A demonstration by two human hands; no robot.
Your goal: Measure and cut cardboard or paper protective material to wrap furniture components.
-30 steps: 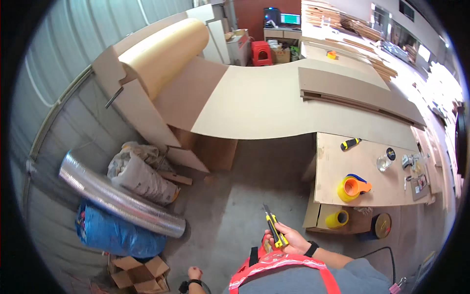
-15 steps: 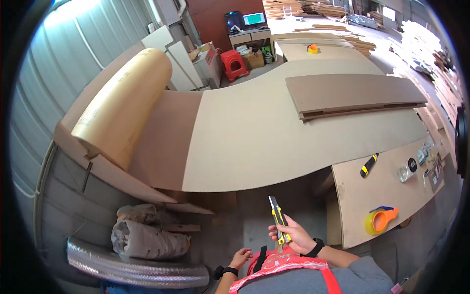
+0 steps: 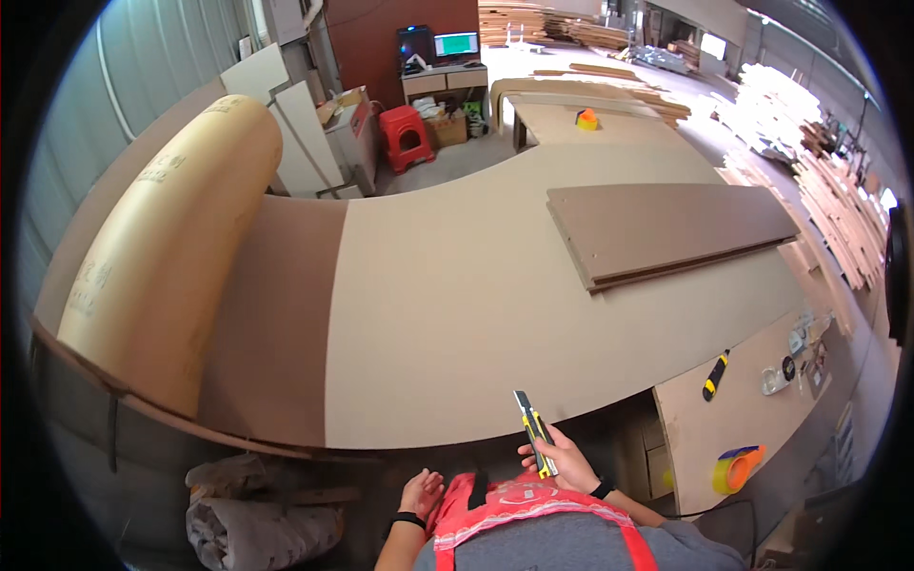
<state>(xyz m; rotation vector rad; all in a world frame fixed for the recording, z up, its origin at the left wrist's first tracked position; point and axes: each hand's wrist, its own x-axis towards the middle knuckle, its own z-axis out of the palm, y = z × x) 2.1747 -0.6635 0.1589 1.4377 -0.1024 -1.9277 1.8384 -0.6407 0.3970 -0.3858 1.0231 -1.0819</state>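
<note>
My right hand (image 3: 567,461) is closed round a yellow and black utility knife (image 3: 536,433), held upright at the front edge of the table. Its silver blade is out and points away from me. My left hand (image 3: 422,494) hangs low beside my red apron (image 3: 509,502), with its fingers loosely bent and nothing seen in them. In front of both hands lies a wide beige sheet (image 3: 457,305) that covers much of the large table. A big roll of yellowish wrapped material (image 3: 176,257) lies along the table's left side.
Stacked brown boards (image 3: 666,228) lie on the sheet's right part. A side table (image 3: 685,433) holds a second utility knife (image 3: 716,376), a tape dispenser (image 3: 738,470) and a clear jar (image 3: 776,380). Wrapped bundles (image 3: 262,528) lie below left; a red stool (image 3: 406,138) stands behind.
My view has shifted, and I am nearer the table, so the knife's blade now overlaps the sheet's front edge. My right hand keeps hold of the knife; my left hand stays low.
</note>
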